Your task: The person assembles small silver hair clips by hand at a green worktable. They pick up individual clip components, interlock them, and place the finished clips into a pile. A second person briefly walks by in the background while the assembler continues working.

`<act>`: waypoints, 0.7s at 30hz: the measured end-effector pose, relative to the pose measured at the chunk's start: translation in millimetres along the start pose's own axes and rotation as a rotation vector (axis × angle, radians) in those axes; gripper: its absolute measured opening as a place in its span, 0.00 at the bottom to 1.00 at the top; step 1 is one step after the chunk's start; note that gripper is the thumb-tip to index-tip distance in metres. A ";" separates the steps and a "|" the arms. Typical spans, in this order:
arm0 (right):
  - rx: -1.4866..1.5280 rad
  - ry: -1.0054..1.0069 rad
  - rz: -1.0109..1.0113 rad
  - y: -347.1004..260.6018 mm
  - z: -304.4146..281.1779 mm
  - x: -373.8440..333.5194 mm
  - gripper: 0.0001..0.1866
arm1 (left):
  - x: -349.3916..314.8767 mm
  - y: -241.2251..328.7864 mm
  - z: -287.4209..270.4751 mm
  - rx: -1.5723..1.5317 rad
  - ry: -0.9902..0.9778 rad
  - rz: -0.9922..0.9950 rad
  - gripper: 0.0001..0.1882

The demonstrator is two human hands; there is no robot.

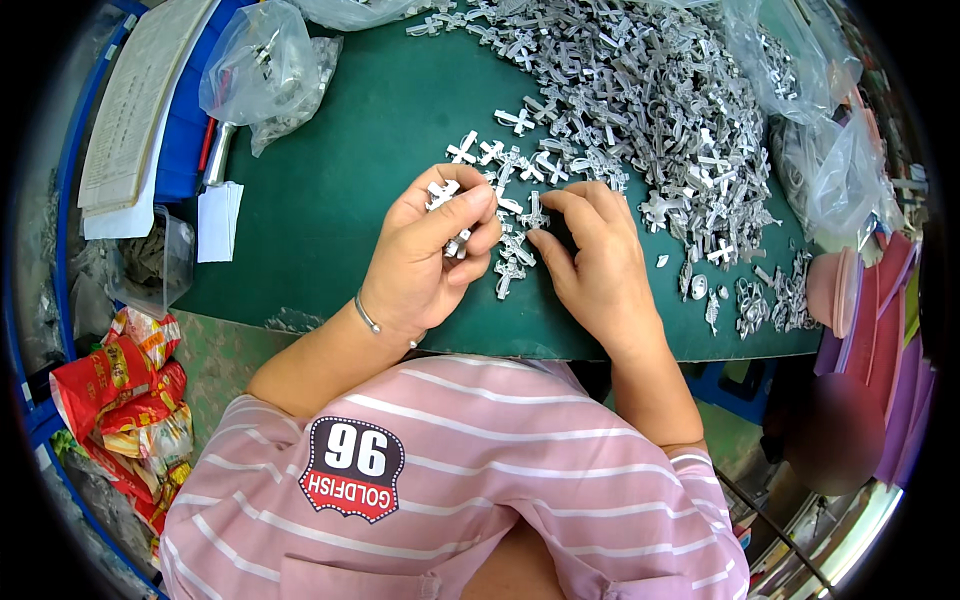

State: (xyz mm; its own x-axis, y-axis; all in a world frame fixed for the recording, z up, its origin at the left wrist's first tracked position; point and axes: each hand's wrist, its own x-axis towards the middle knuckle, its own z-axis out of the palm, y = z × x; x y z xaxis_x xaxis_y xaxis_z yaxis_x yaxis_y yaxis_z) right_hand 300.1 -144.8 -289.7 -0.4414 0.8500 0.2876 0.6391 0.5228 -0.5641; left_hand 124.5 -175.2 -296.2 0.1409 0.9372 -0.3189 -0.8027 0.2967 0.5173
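The left hand (425,235) curls around metal crosses (441,194), likely keeping them gathered, while the right hand (603,252) spreads thumb and forefinger beside another cross (533,212).

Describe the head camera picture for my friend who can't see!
A person's left hand holds small silver crosses; the right hand, finger and thumb apart, is at another cross. A heap of crosses lies on the green table.

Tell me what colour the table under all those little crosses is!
Dark green. The table shows best in the head view, the only one.
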 end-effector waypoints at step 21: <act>0.032 -0.036 -0.032 4.2 -5.4 -5.5 0.19 | -2.0 5.4 1.1 0.089 0.056 0.156 0.06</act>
State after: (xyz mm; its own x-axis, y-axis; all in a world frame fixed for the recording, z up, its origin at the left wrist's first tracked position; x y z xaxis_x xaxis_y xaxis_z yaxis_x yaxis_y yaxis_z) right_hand 308.6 -147.0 -289.4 -0.4844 0.8295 0.2780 0.6037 0.5469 -0.5800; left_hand 120.5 -175.2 -291.9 -0.0156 0.9622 -0.2719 -0.7575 0.1661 0.6313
